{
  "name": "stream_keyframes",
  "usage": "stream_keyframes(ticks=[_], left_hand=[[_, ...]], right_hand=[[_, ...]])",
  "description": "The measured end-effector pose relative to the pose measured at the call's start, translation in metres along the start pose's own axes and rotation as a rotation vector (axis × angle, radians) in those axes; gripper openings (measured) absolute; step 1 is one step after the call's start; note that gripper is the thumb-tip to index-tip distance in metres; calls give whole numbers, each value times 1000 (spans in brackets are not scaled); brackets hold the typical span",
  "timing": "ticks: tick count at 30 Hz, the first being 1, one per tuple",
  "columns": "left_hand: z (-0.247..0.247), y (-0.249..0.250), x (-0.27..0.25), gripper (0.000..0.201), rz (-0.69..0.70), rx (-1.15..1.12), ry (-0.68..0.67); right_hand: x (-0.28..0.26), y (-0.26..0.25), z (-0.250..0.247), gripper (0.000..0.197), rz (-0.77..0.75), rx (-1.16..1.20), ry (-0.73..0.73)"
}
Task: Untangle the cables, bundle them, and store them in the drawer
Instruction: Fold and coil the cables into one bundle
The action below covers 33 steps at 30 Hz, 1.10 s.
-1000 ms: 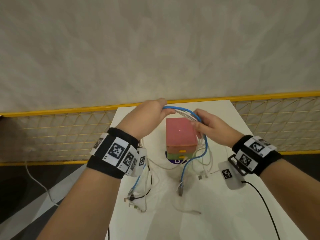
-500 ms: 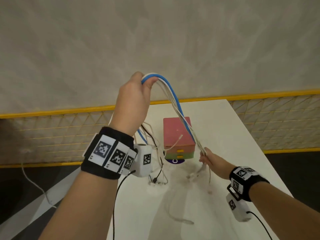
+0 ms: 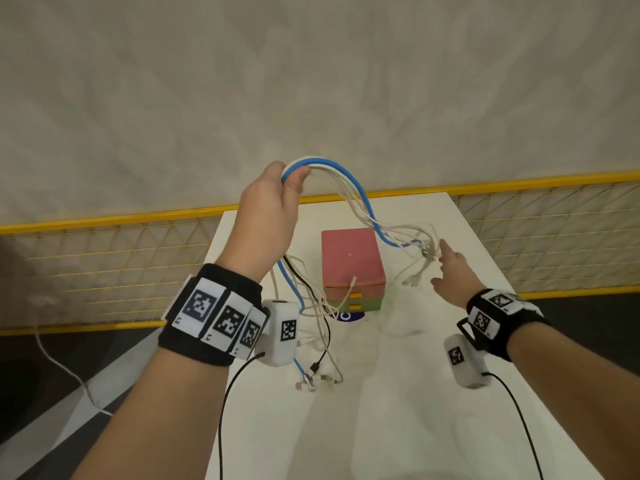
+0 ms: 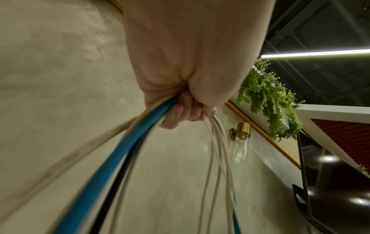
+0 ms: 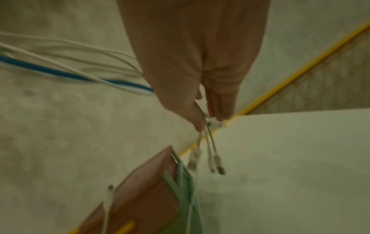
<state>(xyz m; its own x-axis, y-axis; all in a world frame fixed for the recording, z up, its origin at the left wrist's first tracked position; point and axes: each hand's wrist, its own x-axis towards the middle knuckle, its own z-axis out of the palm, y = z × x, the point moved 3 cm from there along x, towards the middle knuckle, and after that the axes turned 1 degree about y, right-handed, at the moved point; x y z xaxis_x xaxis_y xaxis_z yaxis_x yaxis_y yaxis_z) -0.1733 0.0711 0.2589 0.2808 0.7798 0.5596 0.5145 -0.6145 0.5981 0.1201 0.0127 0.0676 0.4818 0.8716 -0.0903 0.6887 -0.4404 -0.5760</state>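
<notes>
My left hand (image 3: 277, 209) is raised above the white table (image 3: 450, 427) and grips a bunch of cables (image 3: 349, 181), one blue, one black and several white, at their bend (image 4: 180, 109). One half hangs below my wrist, its plugs (image 3: 311, 375) lying on the table. The other half arcs right over the small drawer unit (image 3: 349, 258), pink on top and green below, both drawers closed. My right hand (image 3: 446, 261) is to the right of the unit and pinches those cable ends between thumb and fingers (image 5: 218, 114). Plugs (image 5: 216, 163) dangle beneath it. That view is blurred.
A yellow-railed mesh fence (image 3: 104, 268) runs behind the table, with a plain wall above it. A purple sticker (image 3: 346, 317) shows under the unit. Black leads (image 3: 519, 410) run back from both wrist cameras. A loose white cord (image 3: 62, 368) lies on the dark floor at left.
My right hand has gone from low in front of the drawer unit up and back to its right, lifting the cable ends off the table. My left hand stays raised.
</notes>
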Motion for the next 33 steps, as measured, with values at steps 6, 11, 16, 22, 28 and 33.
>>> stream_keyframes(ticks=[6, 11, 16, 22, 28, 33], left_hand=[[38, 6, -21, 39, -49, -100, -317], [62, 22, -37, 78, -8, -173, -532], [73, 12, -43, 82, 10, -269, -542], [93, -65, -76, 27, -254, -242, -603], [106, -89, -79, 19, -302, 24, -595], [114, -68, -64, 17, -209, 232, -630]], right_hand=[[-45, -95, -44, 88, -456, 270, 130], [-70, -163, -33, 57, -916, -299, 168], [-64, -175, -30, 10, -754, -350, 66], [-42, -144, -90, 55, -477, 309, 318], [-32, -94, -74, 53, -252, -134, 109], [-58, -118, -38, 110, -567, -653, 122]])
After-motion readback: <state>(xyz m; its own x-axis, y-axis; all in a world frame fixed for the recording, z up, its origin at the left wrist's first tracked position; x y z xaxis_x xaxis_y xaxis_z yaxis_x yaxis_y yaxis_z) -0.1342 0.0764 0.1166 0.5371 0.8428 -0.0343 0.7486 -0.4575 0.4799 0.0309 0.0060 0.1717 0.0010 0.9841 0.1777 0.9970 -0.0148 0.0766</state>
